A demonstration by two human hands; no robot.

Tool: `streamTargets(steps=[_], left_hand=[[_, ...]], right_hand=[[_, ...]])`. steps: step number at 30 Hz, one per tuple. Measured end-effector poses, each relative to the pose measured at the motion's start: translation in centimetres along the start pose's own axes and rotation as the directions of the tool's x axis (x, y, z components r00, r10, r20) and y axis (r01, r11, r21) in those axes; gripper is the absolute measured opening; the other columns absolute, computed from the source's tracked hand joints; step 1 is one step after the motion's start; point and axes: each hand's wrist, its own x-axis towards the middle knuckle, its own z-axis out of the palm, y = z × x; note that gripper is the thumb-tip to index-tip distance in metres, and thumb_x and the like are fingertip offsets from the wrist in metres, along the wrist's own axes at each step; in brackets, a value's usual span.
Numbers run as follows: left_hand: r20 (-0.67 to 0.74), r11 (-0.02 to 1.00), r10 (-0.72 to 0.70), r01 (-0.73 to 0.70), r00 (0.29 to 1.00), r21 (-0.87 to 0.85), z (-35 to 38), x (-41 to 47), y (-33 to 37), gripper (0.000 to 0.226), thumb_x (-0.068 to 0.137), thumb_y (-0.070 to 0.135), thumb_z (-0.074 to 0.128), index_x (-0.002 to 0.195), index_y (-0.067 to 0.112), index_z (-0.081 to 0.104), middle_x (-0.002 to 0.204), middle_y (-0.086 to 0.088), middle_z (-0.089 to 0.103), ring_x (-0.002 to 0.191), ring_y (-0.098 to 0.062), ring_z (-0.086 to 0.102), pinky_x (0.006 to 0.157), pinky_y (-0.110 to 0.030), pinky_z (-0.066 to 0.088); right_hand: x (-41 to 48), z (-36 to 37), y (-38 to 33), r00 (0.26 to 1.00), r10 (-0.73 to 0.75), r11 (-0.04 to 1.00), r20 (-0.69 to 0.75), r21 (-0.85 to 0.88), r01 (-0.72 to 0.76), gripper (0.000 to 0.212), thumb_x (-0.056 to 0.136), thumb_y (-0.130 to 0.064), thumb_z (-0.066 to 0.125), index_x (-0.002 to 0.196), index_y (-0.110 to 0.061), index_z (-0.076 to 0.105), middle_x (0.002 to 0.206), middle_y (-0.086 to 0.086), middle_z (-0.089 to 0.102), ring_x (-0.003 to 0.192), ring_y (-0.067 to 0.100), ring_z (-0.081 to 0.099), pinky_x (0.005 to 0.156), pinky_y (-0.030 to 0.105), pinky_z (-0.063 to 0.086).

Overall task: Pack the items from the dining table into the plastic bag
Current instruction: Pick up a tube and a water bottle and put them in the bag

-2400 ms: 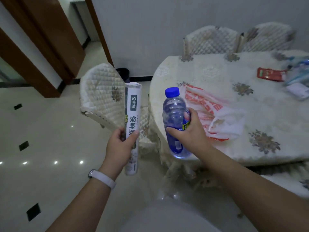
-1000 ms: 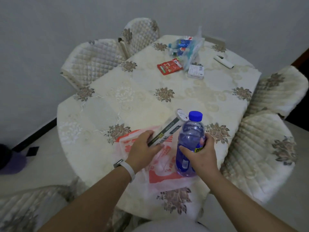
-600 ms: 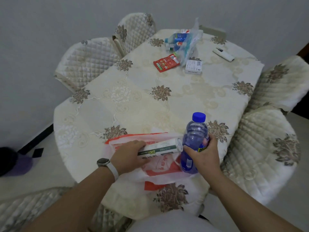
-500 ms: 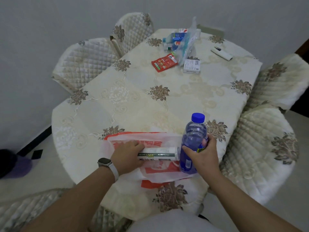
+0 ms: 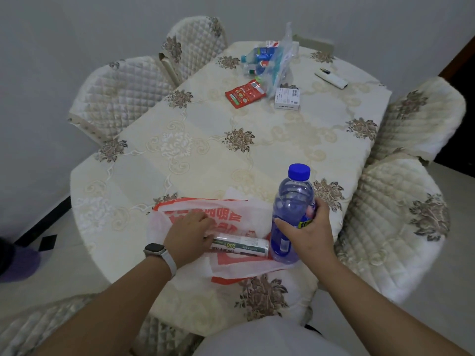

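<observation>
Dining table point(image 5: 231, 155), cloth-covered, ringed by quilted chairs point(image 5: 393, 227). Near edge: red-and-white plastic bag point(image 5: 231, 217), lying flat. Right hand point(image 5: 305, 235) clamped around upright water bottle point(image 5: 290, 214), base resting on bag. Left hand point(image 5: 189, 233) closed on one end of wrap roll point(image 5: 241, 247), laid flat across bag, free end just beside bottle. Far end: clear bag of bottles point(image 5: 270, 60), red packet point(image 5: 245, 93), white box point(image 5: 286, 98), remote point(image 5: 331, 78).

The left hand point(image 5: 189, 233) grips a cling-film roll point(image 5: 240, 247) on the plastic bag point(image 5: 231, 217); the right hand point(image 5: 305, 232) holds a water bottle point(image 5: 291, 201) upright.
</observation>
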Motion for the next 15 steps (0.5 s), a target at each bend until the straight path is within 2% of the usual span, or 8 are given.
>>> streamTargets(steps=[3, 5, 6, 8, 10, 13, 15], left_hand=[[-0.220, 0.998, -0.022, 0.032, 0.975, 0.045, -1.0, 0.1, -1.4, 0.045, 0.073, 0.019, 0.080, 0.115, 0.011, 0.066, 0.113, -0.012, 0.066, 0.099, -0.032, 0.063, 0.083, -0.045, 0.055], [-0.252, 0.993, -0.070, 0.090, 0.965, 0.071, -1.5, 0.6, -2.5, 0.063, 0.069, 0.022, 0.083, 0.126, 0.010, 0.060, 0.127, -0.018, 0.059, 0.114, -0.039, 0.057, 0.094, -0.054, 0.048], [-0.210, 0.989, -0.107, 0.126, 0.972, 0.078, -1.8, 1.0, -2.9, 0.072, 0.069, 0.027, 0.083, 0.134, 0.012, 0.055, 0.135, -0.019, 0.055, 0.123, -0.039, 0.052, 0.099, -0.056, 0.043], [-0.034, 0.976, -0.183, 0.186, 0.983, 0.115, -1.8, 2.0, -3.8, 0.081, 0.075, 0.041, 0.076, 0.145, 0.019, 0.042, 0.145, -0.013, 0.048, 0.133, -0.034, 0.043, 0.110, -0.053, 0.032], [0.142, 0.960, -0.223, 0.192, 0.964, 0.204, -1.2, 3.0, -4.5, 0.073, 0.081, 0.051, 0.063, 0.146, 0.026, 0.038, 0.141, -0.004, 0.051, 0.131, -0.028, 0.044, 0.112, -0.048, 0.027], [0.218, 0.969, -0.173, 0.127, 0.960, 0.211, -0.6, 4.2, -4.9, 0.044, 0.087, 0.053, 0.053, 0.122, 0.028, 0.056, 0.117, 0.001, 0.063, 0.113, -0.023, 0.055, 0.103, -0.042, 0.033], [0.240, 0.979, -0.146, 0.105, 0.960, 0.176, -0.4, 4.6, -5.0, 0.031, 0.090, 0.050, 0.051, 0.104, 0.025, 0.063, 0.103, 0.000, 0.066, 0.101, -0.023, 0.060, 0.089, -0.036, 0.040]], right_hand=[[-0.3, 0.7, -1.6, 0.999, -0.035, 0.999, 0.020, 0.003, 0.035, 0.079, 0.065, -0.023, 0.090, 0.124, -0.031, 0.039, 0.111, -0.016, 0.054, 0.099, -0.005, 0.057, 0.083, 0.024, 0.051], [-0.4, 1.5, -2.6, 0.996, -0.069, 0.998, 0.054, -0.006, 0.069, 0.078, 0.065, -0.022, 0.089, 0.123, -0.032, 0.038, 0.107, -0.022, 0.052, 0.095, -0.014, 0.054, 0.078, 0.017, 0.048], [-0.4, 2.1, -3.1, 0.993, -0.079, 0.997, 0.082, -0.011, 0.080, 0.077, 0.065, -0.021, 0.089, 0.122, -0.032, 0.039, 0.105, -0.023, 0.052, 0.093, -0.015, 0.054, 0.076, 0.016, 0.047], [-0.2, 3.3, -4.0, 0.985, -0.084, 0.996, 0.150, -0.021, 0.088, 0.076, 0.065, -0.021, 0.090, 0.120, -0.034, 0.039, 0.106, -0.021, 0.054, 0.092, -0.013, 0.056, 0.074, 0.018, 0.048], [0.1, 4.8, -4.6, 0.974, -0.091, 0.994, 0.209, -0.033, 0.100, 0.076, 0.064, -0.022, 0.090, 0.118, -0.038, 0.039, 0.107, -0.022, 0.055, 0.092, -0.012, 0.057, 0.074, 0.018, 0.049], [0.5, 6.9, -5.1, 0.959, -0.110, 0.991, 0.263, -0.045, 0.126, 0.072, 0.065, -0.023, 0.089, 0.113, -0.047, 0.040, 0.105, -0.033, 0.057, 0.095, -0.015, 0.058, 0.073, 0.011, 0.049], [0.7, 7.9, -5.2, 0.953, -0.117, 0.989, 0.281, -0.051, 0.136, 0.071, 0.066, -0.021, 0.089, 0.110, -0.049, 0.042, 0.103, -0.040, 0.057, 0.096, -0.013, 0.058, 0.073, 0.007, 0.048]])
